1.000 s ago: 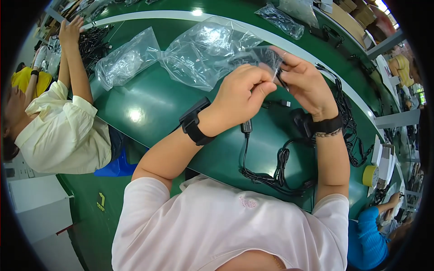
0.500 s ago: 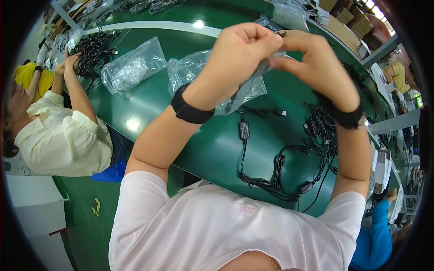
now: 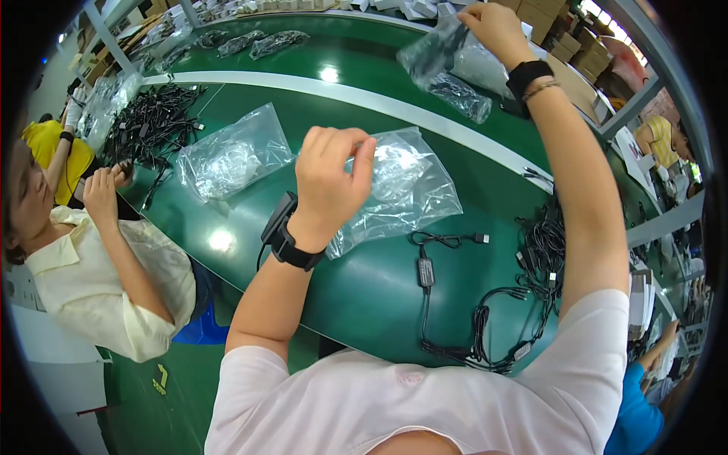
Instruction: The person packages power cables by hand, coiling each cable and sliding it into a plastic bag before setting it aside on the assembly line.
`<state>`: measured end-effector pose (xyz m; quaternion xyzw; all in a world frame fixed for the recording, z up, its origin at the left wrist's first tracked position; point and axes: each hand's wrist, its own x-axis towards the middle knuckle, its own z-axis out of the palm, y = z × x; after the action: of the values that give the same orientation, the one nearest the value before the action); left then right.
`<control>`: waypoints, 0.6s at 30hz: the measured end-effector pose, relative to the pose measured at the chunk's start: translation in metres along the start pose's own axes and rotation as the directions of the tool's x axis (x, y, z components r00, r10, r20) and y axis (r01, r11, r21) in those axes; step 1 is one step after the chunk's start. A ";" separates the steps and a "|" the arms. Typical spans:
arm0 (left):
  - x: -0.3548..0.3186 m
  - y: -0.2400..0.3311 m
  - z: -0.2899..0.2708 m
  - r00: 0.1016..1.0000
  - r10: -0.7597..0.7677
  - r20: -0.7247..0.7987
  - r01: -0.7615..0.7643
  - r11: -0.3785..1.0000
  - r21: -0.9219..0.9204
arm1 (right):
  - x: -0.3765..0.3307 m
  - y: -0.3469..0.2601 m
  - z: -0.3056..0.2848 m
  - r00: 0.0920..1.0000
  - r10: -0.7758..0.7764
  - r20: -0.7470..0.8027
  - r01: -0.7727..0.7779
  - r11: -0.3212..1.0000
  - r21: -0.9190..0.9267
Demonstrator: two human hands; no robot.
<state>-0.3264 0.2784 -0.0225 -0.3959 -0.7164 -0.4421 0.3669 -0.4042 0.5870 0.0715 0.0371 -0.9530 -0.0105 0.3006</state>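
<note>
Your right hand (image 3: 494,24) raised far over the green counter (image 3: 364,296), fingers pinched on a clear bag with a black cable inside (image 3: 447,68), your left hand (image 3: 331,180) loosely curled, holding nothing, above empty clear bags (image 3: 409,189), loose black cables (image 3: 485,334) nearer you

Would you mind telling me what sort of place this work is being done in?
Most likely a factory packing line: a long green worktable strewn with black cables and clear plastic bags, cardboard boxes stacked behind. The right hand lifts a bagged cable; a co-worker sits alongside.
</note>
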 end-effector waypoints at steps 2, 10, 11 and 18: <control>-0.004 -0.003 -0.004 1.000 0.014 0.025 -0.015 0.999 0.035 | -0.003 -0.002 0.034 0.993 0.058 -0.104 -0.055 0.998 0.035; -0.007 -0.004 -0.001 0.994 0.025 0.110 -0.020 0.999 -0.044 | -0.096 -0.032 0.117 0.954 0.108 0.279 -0.208 0.909 0.360; -0.007 -0.002 -0.002 0.992 0.034 0.120 -0.027 0.998 -0.053 | -0.102 -0.027 0.114 0.932 0.147 0.331 -0.261 0.906 0.334; -0.008 0.021 -0.011 0.977 0.102 0.186 -0.085 0.991 -0.099 | -0.133 0.077 0.111 0.760 0.512 0.401 -0.628 0.737 0.249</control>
<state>-0.3027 0.2721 -0.0185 -0.4860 -0.7081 -0.4162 0.2987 -0.3638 0.6740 -0.0920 -0.2067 -0.9358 0.2567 0.1253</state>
